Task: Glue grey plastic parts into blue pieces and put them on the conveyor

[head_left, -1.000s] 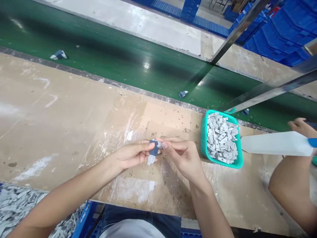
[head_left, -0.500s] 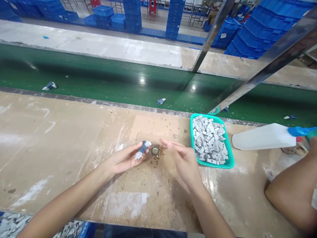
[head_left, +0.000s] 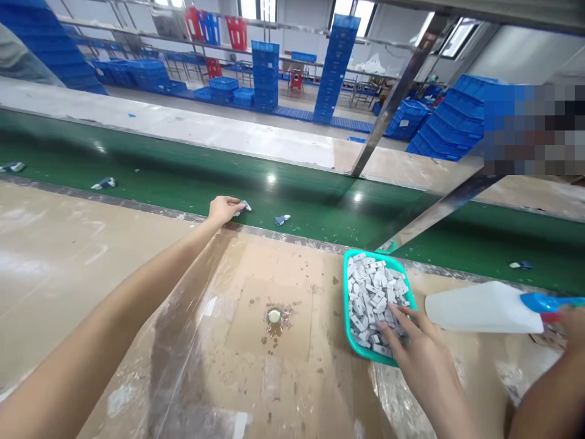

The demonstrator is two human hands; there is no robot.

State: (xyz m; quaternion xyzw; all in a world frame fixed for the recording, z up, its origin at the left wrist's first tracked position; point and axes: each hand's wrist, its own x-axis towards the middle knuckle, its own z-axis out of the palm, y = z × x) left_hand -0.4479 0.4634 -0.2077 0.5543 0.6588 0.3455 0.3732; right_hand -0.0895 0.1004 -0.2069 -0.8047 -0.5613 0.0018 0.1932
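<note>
Over the near edge of the green belt, my left hand pinches a small dark blue and white part. My right hand reaches into the teal basket, its thumb and fingers apart and touching the small grey-white pieces heaped there. Whether a piece is between those fingertips is not clear. A round metal cap sits on the wet cardboard tabletop between my arms.
Blue-and-white parts lie on the belt, one near my left hand. Right of the basket lies a white bottle with a blue top, beside another person's hand. A metal post rises behind the basket.
My left hand has moved from beside the cap out to the belt, still with a blue-and-white part. My right hand has moved right and down into the basket. The view has tilted up.
</note>
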